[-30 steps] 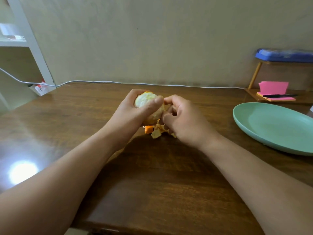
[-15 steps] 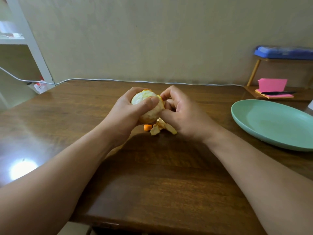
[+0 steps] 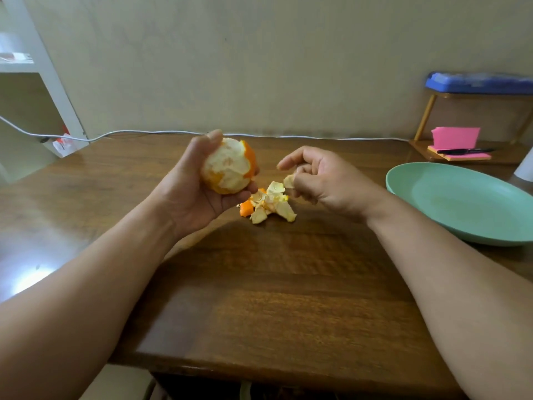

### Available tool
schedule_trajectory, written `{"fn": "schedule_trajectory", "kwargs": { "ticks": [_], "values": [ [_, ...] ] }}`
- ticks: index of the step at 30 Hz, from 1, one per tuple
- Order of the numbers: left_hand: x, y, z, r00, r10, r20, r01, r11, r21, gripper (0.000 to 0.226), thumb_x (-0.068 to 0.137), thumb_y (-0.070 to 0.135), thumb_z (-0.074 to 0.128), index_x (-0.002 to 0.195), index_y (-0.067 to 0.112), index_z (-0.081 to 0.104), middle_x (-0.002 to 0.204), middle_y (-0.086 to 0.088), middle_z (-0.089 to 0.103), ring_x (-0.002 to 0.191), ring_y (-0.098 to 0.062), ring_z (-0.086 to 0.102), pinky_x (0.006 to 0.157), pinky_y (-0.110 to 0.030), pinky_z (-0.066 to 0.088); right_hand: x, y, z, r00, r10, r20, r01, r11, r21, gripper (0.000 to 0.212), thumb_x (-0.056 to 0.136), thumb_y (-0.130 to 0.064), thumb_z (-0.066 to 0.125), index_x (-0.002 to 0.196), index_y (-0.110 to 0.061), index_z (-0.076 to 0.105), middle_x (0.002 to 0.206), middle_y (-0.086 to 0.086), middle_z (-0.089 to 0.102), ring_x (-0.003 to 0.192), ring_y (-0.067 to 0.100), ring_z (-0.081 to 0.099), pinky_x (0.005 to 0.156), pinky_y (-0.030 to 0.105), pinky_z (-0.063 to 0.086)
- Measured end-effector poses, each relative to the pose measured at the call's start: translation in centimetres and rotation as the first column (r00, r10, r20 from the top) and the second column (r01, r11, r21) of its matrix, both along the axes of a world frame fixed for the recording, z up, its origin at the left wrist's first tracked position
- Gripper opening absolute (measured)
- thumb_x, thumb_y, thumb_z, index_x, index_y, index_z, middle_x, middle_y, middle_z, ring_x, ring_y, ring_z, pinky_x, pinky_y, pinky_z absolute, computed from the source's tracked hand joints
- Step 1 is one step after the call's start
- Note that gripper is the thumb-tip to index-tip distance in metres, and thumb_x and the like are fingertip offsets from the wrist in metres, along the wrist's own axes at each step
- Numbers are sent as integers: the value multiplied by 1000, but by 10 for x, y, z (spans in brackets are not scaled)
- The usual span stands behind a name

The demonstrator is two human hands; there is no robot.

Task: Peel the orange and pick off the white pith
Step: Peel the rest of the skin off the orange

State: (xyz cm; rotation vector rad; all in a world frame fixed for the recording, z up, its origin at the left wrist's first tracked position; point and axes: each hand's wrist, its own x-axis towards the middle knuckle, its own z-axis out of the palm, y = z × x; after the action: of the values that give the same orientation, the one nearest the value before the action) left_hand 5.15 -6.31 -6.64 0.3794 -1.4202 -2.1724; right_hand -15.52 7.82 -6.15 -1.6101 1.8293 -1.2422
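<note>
Through the head camera I saw a dark brown wooden table [image 3: 259, 284], its glossy top streaked with grain and carrying a bright glare patch near its left edge. My view looked down two bare forearms reaching in from the near edge. The left hand [image 3: 190, 194] was curled round the orange [image 3: 227, 167], gripping it palm up in the air above the middle of the table, thumb over the top and fingertips under the far side. The orange was round and mostly stripped, its surface rough, matte and creamy white with pith, with a smooth, bright orange strip of rind left on its right side and a smaller patch low on the left. The right hand [image 3: 326, 180] was just beside it but apart from it, pinching a small pale scrap of peel [image 3: 289, 181] between thumb and curled fingers, the forefinger lifted loosely. Beneath and between the two hands a little heap of peel pieces [image 3: 268, 204] lay on the wood, curled and ragged, mostly pale side up with one vivid orange bit at its left. Near the right edge sat a smooth, shallow, mint-green oval plate [image 3: 461, 203]. A thin white cable [image 3: 173, 132] ran along the far edge against a plain beige wall. At the far right corner stood a low wooden stand [image 3: 427, 114] bearing a blue box [image 3: 478, 82] on top, with pink sticky notes [image 3: 455, 137] and a black pen [image 3: 464, 151] below.
</note>
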Motion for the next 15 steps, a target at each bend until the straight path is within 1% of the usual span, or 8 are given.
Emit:
{"fn": "schedule_trajectory", "kwargs": {
  "ticks": [2,3,5,7,9,12,14,15],
  "values": [
    [-1,-1,-1,1000,24,19,-24,1000,13,51,94,53,64,115,8,71,110,-22,72,83,-32,76,66,-33,65,3,-2,-3,997,-35,-65,35,999,2,9,107,-18,65,112,-22,70,88,-5,74,70,0,65,64,20,49],
    [-2,-1,-3,998,39,41,-39,999,8,52,94,53,66,118,7,71,112,-22,72,86,-34,77,68,-34,66,8,-5,-5,992,-34,-118,35,999,4,8,108,-22,64,110,-23,72,90,-8,74,73,-3,65,65,18,49],
    [-6,0,-5,995,60,84,-60,998,-5,57,93,52,71,126,5,67,114,-22,73,94,-36,77,70,-36,66,15,-10,-11,975,-31,-218,31,1000,-5,12,108,-26,64,108,-25,75,92,-11,74,79,-3,66,69,23,49],
    [-8,0,-4,992,82,98,-83,997,5,60,89,50,77,128,5,66,111,-21,75,100,-39,76,71,-37,65,17,-13,-17,965,-29,-259,30,1000,0,15,109,-26,63,112,-26,78,102,-12,77,95,2,69,81,28,54],
    [-7,0,-3,989,112,97,-114,993,16,57,86,48,78,125,8,67,108,-18,75,102,-39,76,72,-38,66,17,-12,-15,963,-80,-256,84,996,3,19,110,-27,60,119,-30,77,111,-16,75,103,-1,67,83,25,51],
    [-7,0,-2,983,155,96,-159,987,28,55,82,45,80,124,11,69,113,-16,73,102,-32,76,75,-41,65,19,-8,-10,966,-158,-203,155,987,-32,21,110,-33,58,123,-36,74,112,-22,72,100,-5,66,79,20,52],
    [-6,-1,-1,986,135,96,-137,991,7,57,84,46,81,126,10,68,114,-15,73,99,-28,77,75,-40,65,20,-6,-7,980,-136,-142,130,990,-52,24,108,-43,60,127,-36,71,114,-21,72,104,-4,67,85,22,56],
    [-5,-1,-1,989,107,100,-106,994,-13,58,86,46,80,129,9,68,115,-15,75,99,-27,77,76,-39,65,22,-5,-6,988,-105,-109,100,994,-52,30,104,-49,61,129,-35,70,115,-20,72,105,-3,67,88,24,57]
  ]
}}
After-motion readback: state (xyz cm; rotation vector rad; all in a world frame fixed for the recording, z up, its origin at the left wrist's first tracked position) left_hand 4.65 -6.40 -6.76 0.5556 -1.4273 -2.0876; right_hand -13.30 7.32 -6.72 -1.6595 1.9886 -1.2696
